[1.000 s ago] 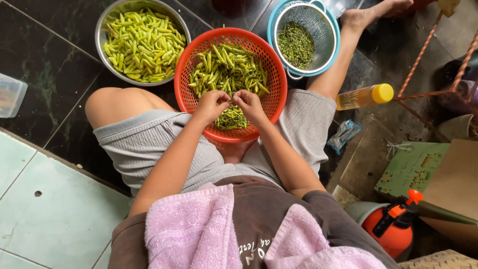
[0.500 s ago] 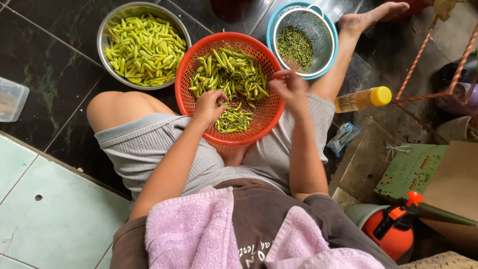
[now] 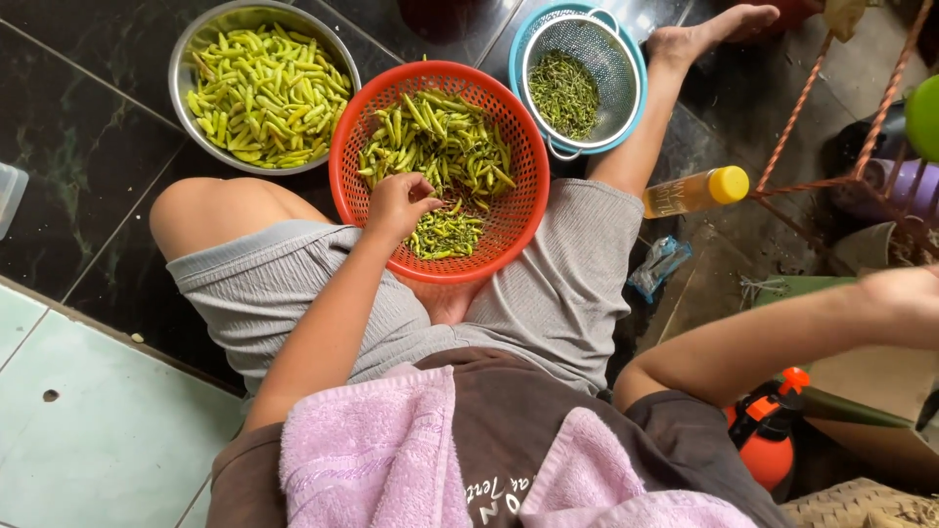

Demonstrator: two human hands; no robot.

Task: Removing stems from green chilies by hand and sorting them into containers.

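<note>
The red basket (image 3: 518, 230) is plastic lattice, matt and perforated; the bowl (image 3: 181, 73) beside it is polished metal with a dull gleam; the strainer (image 3: 606, 54) is fine metal mesh set in a smooth blue plastic rim; the green chillies (image 3: 445, 137) have waxy, slightly glossy skins; the floor (image 3: 59, 147) is dark stone tile, glossy and veined; the shorts (image 3: 264, 293) are ribbed grey cloth; the towel (image 3: 372, 455) is soft pink terry; the bottle (image 3: 694, 191) is clear plastic with a smooth yellow cap.
</note>
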